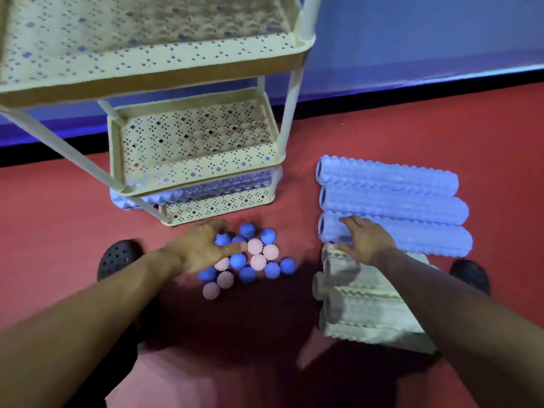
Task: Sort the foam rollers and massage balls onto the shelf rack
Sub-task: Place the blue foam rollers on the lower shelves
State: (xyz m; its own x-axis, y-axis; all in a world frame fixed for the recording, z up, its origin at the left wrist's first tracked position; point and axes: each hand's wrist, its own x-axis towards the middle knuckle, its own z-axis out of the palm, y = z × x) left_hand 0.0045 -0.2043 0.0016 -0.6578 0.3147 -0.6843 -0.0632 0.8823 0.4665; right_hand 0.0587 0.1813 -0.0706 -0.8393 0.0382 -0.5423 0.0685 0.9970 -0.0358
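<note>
Foam rollers: three blue (pixel 394 206) side by side on red floor (pixel 382 128) right of shelf rack (pixel 194 148), white ones (pixel 371 307) nearer, one blue already on bottom tier (pixel 206 191). Massage balls (pixel 250 260), blue and pink, clustered in front of rack. Left hand (pixel 203 248) spread open over balls; right hand (pixel 365 240) open, flat on nearest blue roller

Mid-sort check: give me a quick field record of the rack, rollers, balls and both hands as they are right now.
rack: cream, perforated, three tiers in view
bottom tier: holds a blue roller
middle tier: nothing seen in it
blue rollers on floor: three, side by side
pale rollers: stacked, near right arm
balls: blue and pink, clustered on floor
left hand: over the balls, grasp unclear
right hand: open, on nearest blue roller
</note>
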